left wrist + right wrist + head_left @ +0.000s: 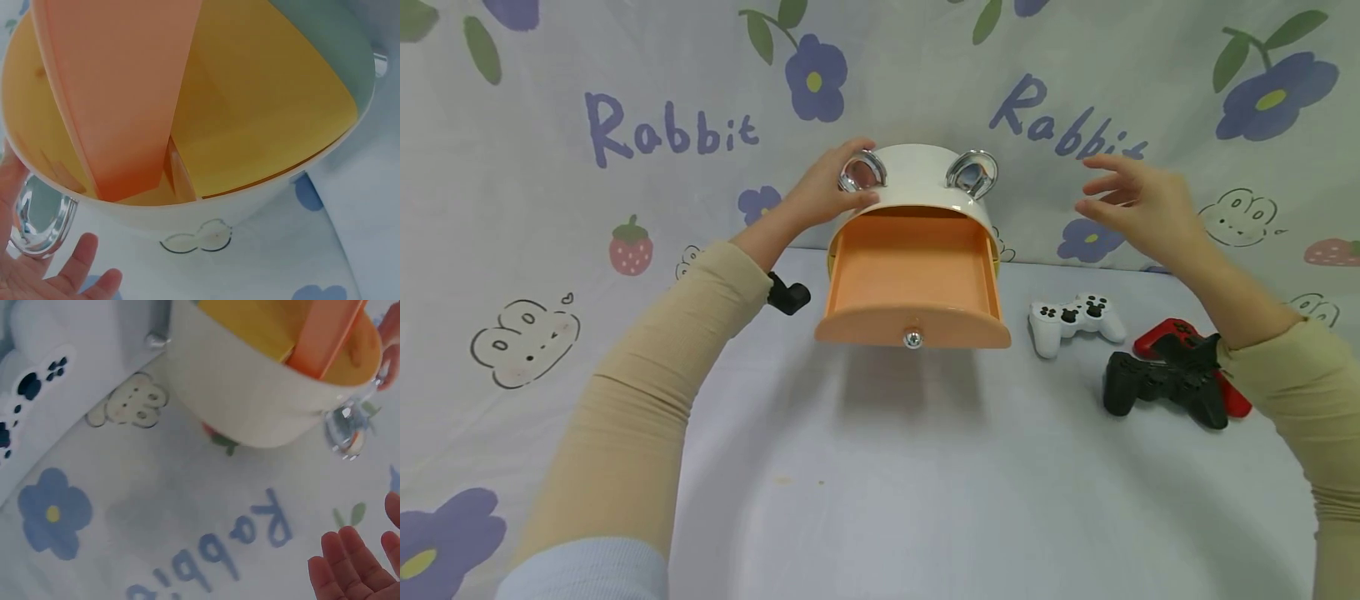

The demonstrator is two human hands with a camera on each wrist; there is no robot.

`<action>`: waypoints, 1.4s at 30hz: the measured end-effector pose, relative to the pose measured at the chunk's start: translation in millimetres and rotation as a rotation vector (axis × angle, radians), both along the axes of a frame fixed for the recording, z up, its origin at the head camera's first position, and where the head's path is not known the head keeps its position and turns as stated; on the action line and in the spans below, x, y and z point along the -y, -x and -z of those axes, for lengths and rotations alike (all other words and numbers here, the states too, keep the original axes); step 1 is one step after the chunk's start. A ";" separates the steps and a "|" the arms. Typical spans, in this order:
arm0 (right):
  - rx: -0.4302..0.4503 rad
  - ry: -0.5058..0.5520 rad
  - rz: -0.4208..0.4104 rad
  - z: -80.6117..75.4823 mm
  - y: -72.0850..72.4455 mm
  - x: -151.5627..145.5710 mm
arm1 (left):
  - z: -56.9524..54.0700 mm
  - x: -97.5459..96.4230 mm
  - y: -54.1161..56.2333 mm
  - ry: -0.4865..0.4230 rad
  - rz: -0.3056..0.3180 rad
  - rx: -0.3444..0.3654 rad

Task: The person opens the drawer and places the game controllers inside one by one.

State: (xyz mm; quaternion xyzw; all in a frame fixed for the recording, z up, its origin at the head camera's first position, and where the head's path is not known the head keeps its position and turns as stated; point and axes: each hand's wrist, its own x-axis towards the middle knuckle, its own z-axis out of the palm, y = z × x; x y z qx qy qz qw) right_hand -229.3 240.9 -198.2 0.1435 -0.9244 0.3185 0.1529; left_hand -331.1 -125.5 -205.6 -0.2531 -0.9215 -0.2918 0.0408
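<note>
Pale-blue sleeve [583,571] lower left; left hand [823,190] pinches chrome ear [863,172], apparently bracing box [917,171], drawer [917,262] out. Right hand [1153,204], upper right, holds nothing; reaching for controllers [1172,385] seems next.

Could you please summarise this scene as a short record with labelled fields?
Container: white rounded box with silver ear-like pieces
Drawer: orange drawer, pulled out, silver knob on its front
Left hand: left hand at the left ear, thumb and fingers on either side; grip unclear
Right hand: right hand raised, apart from the box, holding nothing
Controllers: white controller; black controller, partly hiding the red controller
Controller location: on the white table, right of the box
Backdrop: patterned cloth with flowers and "Rabbit" lettering
</note>
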 end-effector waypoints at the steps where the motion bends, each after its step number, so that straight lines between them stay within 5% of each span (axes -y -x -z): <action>1: 0.019 -0.012 0.009 1.4 3.3 -4.2 | 0.0 -0.2 -0.1 0.000 -0.001 0.000; 13: 0.152 -0.119 -0.036 31.5 38.4 -46.5 | 0.3 -0.1 0.8 0.002 0.000 -0.001; 42: 0.598 -0.192 -0.024 129.5 66.9 -81.8 | 0.0 -0.3 -0.3 -0.023 0.004 0.021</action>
